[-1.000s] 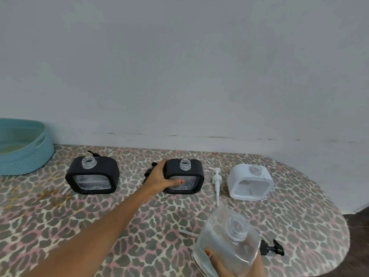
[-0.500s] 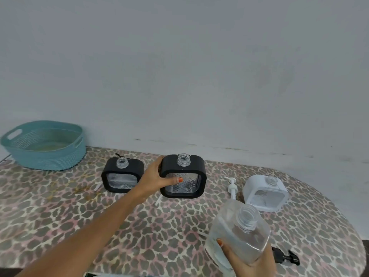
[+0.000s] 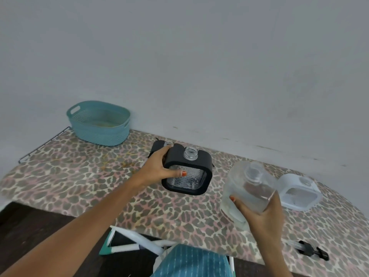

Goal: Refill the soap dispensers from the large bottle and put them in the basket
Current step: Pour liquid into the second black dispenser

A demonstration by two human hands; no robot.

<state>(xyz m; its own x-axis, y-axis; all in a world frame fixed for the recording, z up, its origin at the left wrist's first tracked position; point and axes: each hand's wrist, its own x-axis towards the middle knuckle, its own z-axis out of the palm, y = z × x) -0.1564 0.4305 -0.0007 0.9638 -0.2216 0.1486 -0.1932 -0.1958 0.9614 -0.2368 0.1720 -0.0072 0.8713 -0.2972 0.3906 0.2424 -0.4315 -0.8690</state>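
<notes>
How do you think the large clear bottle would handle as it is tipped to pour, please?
The large clear bottle looks smooth-walled, so it may be slippery in the right hand. Its neck is uncapped, so liquid would likely spill readily. It seems to hold liquid, so it is probably fairly heavy.

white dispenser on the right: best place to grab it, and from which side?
Probably the white soap dispenser by an upper frame corner, from its side: thumb on the front face, fingers behind, as the left hand holds the black dispenser. It stands upright with an open neck on top, so stay off that.
</notes>
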